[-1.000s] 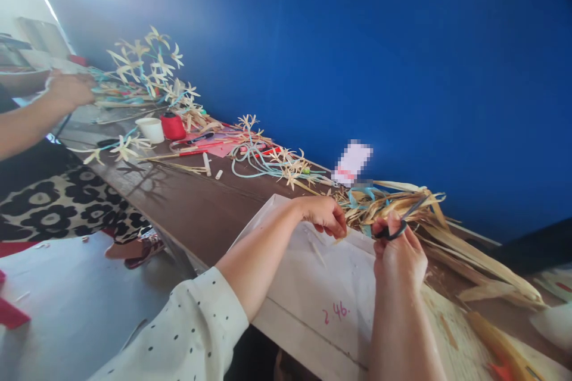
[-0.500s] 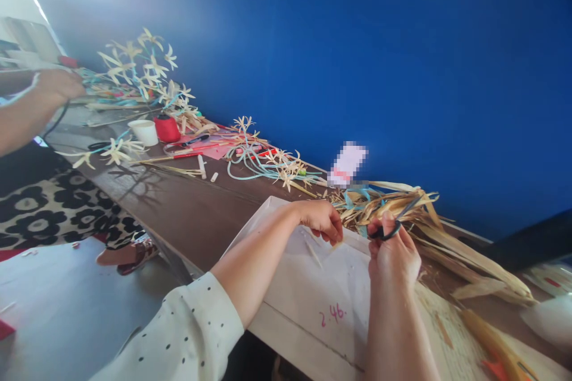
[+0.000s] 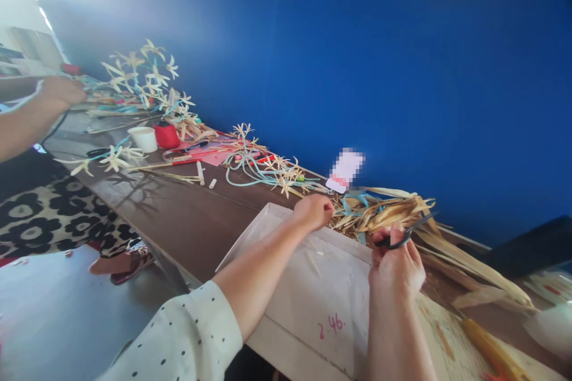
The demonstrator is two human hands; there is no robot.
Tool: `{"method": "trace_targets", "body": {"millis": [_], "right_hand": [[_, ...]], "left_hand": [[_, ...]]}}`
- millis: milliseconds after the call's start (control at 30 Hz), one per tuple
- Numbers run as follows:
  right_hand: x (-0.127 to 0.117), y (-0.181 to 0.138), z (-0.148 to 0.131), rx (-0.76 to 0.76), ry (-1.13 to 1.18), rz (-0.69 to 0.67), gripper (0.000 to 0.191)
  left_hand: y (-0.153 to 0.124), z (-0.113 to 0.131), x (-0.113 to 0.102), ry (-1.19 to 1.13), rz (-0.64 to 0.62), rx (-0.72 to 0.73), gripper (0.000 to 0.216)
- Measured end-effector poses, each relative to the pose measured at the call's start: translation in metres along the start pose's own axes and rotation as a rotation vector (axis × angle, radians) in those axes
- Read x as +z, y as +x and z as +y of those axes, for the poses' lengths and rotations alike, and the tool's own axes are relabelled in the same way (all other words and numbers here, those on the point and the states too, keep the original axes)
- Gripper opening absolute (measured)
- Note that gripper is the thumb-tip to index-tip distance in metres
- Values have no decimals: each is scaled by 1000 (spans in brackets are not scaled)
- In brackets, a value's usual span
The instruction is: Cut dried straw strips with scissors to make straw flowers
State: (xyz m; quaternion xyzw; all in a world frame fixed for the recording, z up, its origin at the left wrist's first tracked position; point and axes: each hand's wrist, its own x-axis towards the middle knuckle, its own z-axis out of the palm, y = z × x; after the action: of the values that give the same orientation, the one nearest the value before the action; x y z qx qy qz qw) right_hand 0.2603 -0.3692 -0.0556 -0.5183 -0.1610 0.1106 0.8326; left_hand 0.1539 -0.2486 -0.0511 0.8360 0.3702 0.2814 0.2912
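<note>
My left hand (image 3: 315, 212) reaches over the far rim of a shallow white tray (image 3: 295, 292). Its fingers are curled closed beside a heap of dry corn husks (image 3: 379, 211); anything inside them is hidden. Black-handled scissors (image 3: 395, 243) sit in my right hand (image 3: 397, 268), with their blades pointing away to the upper right, above the husks. A few thin pale slivers (image 3: 314, 263) lie in the tray, which has "2.46." written on it in purple.
Husk flowers on blue stems (image 3: 286, 175) lie along a blue wall panel (image 3: 357, 71). Further left stand a white cup (image 3: 143, 139) and a red thread spool (image 3: 166, 134). A co-worker's hand (image 3: 62, 90) is at the far left. A yellow cutter (image 3: 491, 348) lies at lower right.
My left hand has moved from over the tray to its far edge, towards the husks; the small pale piece at its fingertips no longer shows. The scissors have turned slightly rightward.
</note>
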Motion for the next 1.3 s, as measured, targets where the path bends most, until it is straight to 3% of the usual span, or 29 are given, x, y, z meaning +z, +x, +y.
{"method": "trace_targets", "body": {"millis": [133,233,400,633,833,933,1100,1300], "right_hand": [[-1,2,2,35,23,-19,29],[-1,2,4,44,9,-31,29],[1,0,5,61,-34,-50,29],[0,3,9,82,-47,-49,33],[0,5,11,223,-62,-47,42],[1,5,10,310,-4,-88,50],[0,5,5,311,142,-166,43],[-1,8,4,284,136,-116,35]], "left_hand": [[-8,6,14,139,-71,99,32],[-10,8,21,183,-54,149,37],[-7,8,32,198,-22,107,27],[-5,4,39,126,-74,9,17],[-6,9,30,-236,82,11,24],[-6,14,25,-427,15,60,31],[-10,21,23,-567,-80,121,37],[-14,27,22,-673,-181,178,37]]}}
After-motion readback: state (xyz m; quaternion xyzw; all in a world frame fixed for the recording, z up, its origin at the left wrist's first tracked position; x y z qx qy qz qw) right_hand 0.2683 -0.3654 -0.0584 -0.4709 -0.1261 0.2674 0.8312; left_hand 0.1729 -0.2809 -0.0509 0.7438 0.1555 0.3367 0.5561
